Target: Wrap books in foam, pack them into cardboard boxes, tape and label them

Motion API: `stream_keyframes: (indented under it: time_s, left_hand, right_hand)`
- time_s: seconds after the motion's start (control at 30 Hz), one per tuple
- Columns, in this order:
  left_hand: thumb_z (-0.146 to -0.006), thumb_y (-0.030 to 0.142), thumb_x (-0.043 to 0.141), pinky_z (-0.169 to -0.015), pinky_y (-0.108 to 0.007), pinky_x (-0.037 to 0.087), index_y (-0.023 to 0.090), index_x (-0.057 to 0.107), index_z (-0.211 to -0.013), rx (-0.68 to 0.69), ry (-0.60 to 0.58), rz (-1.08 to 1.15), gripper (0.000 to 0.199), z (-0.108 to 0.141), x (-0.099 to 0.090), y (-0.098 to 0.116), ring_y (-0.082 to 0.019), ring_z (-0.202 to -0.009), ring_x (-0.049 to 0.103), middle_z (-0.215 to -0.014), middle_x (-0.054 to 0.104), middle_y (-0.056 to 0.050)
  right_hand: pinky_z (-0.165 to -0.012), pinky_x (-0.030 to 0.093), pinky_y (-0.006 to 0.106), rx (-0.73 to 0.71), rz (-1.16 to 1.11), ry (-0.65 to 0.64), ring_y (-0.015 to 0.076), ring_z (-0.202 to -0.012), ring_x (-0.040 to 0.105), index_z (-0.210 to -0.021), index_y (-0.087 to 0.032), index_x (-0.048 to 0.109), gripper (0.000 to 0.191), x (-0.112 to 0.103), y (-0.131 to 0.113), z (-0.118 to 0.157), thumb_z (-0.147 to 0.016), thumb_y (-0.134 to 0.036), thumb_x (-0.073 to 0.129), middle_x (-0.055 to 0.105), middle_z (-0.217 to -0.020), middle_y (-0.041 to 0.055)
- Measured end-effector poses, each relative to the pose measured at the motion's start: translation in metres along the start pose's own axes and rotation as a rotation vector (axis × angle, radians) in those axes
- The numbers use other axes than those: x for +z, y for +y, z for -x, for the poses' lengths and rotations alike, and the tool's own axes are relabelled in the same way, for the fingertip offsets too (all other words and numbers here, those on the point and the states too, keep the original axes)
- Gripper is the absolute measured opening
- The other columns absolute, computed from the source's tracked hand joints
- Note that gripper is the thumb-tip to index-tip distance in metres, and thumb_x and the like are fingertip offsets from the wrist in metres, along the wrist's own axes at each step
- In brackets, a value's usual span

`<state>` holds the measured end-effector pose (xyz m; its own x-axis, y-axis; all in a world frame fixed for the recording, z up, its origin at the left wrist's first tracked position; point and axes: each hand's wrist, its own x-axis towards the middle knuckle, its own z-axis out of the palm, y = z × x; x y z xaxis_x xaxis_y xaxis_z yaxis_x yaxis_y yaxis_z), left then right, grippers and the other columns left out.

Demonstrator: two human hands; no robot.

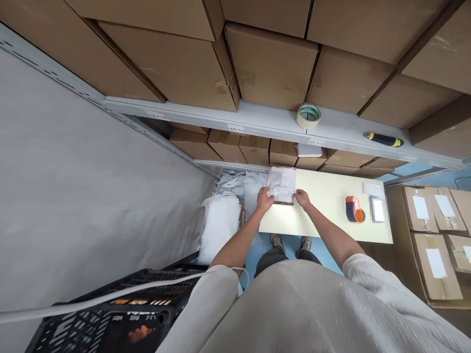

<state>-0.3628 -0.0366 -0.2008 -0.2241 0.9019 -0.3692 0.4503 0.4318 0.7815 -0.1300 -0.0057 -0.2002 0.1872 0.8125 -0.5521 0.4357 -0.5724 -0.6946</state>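
A flat rectangular package (281,182), book-like, with a dark printed face under glossy clear wrap, lies at the left end of the pale table (312,220). My left hand (264,199) grips its lower left edge, thumb on top. On the opposite side, my right hand (302,198) pinches the lower right edge between thumb and fingers. The fingertips under the package are hidden.
An orange and dark blue tape dispenser (353,210) stands on the table's right side. White plastic bags (221,225) are piled at the left. Above, a shelf (268,115) bears cartons, a tape roll (308,116) and a yellow-black utility knife (383,139). A black crate (147,314) stands lower left.
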Motion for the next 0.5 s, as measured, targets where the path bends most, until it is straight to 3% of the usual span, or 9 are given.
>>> stream_keyframes:
  time_s: [0.17,0.33,0.5]
  left_hand:
    - [-0.080,0.016,0.069,-0.128,-0.045,0.041,0.025,0.066,-0.130,0.054,0.056,-0.011,0.051,0.025,-0.006,0.012,-0.032,-0.148,0.056,-0.152,0.062,-0.013]
    - [-0.082,0.016,0.069,-0.126,-0.046,0.044,0.024,0.067,-0.131,0.055,0.160,0.005,0.050,0.065,-0.006,0.026,-0.032,-0.142,0.062,-0.145,0.067,-0.013]
    - [-0.083,0.013,0.069,-0.127,-0.047,0.044,0.023,0.069,-0.133,0.072,0.255,0.038,0.051,0.126,0.006,0.030,-0.032,-0.143,0.061,-0.141,0.071,-0.014]
  right_hand:
    - [-0.108,0.054,0.039,-0.063,0.002,-0.007,0.0256,-0.117,0.071,-0.116,-0.022,0.076,0.039,-0.020,0.001,0.009,-0.079,-0.031,0.067,0.078,-0.125,0.0085]
    - [-0.109,0.054,0.041,-0.197,0.014,-0.090,0.0260,-0.117,0.072,-0.107,-0.024,0.077,0.031,-0.037,0.000,0.026,-0.078,-0.029,0.067,0.079,-0.120,0.0074]
    - [-0.110,0.054,0.040,-0.351,0.036,-0.229,0.0250,-0.113,0.073,-0.099,-0.024,0.075,0.023,-0.048,0.005,0.054,-0.079,-0.028,0.064,0.080,-0.114,0.0069]
